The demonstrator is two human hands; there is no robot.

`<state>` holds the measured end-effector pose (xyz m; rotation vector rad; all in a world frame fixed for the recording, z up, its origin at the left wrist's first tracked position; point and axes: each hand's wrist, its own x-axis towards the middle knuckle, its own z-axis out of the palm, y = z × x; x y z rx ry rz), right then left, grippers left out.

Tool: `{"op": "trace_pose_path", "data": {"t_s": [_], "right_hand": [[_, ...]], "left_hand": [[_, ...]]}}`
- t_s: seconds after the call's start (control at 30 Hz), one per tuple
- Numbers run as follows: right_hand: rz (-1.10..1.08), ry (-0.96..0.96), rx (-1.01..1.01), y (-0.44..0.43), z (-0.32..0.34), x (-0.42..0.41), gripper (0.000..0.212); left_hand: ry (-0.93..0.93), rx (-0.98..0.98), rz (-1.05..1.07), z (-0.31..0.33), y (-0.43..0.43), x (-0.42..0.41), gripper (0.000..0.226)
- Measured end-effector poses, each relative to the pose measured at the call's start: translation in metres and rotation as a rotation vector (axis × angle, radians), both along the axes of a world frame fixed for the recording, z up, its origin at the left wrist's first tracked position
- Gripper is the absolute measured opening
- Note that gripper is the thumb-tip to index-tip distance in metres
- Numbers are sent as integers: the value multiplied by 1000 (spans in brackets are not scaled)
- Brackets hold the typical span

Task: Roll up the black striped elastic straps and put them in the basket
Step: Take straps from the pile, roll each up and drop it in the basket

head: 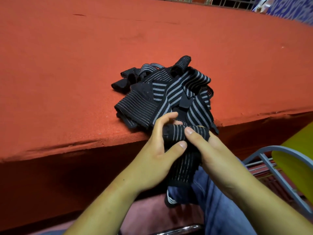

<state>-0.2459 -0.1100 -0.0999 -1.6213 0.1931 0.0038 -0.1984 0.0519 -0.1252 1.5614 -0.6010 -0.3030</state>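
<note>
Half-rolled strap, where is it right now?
In the head view the half-rolled strap is below centre, held by the left hand and right hand at the red table's near edge, in front of the strap pile.

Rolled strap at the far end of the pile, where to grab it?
Likely across its curved sides near the upper end, coming from above: the rolled strap leans tilted on the pile, that end sticking up free, the lower end tucked in.
</note>
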Motion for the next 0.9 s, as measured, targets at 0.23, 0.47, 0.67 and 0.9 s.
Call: {"op": "trace_pose_path", "data": {"t_s": [0.23, 0.47, 0.67, 0.9], "right_hand": [[37, 54, 9, -2, 3, -3, 52], [-25, 8, 23, -4, 2, -6, 43], [-76, 1, 84, -5, 1, -5, 42], [-57, 67, 167, -10, 2, -5, 47]], "left_hand": [[-102, 26, -9, 4, 0, -5, 59], [-53, 115, -73, 2, 0, -1, 76], [-82, 169, -16, 2, 5, 6, 59], [-211, 178, 39, 6, 10, 13, 33]]}}
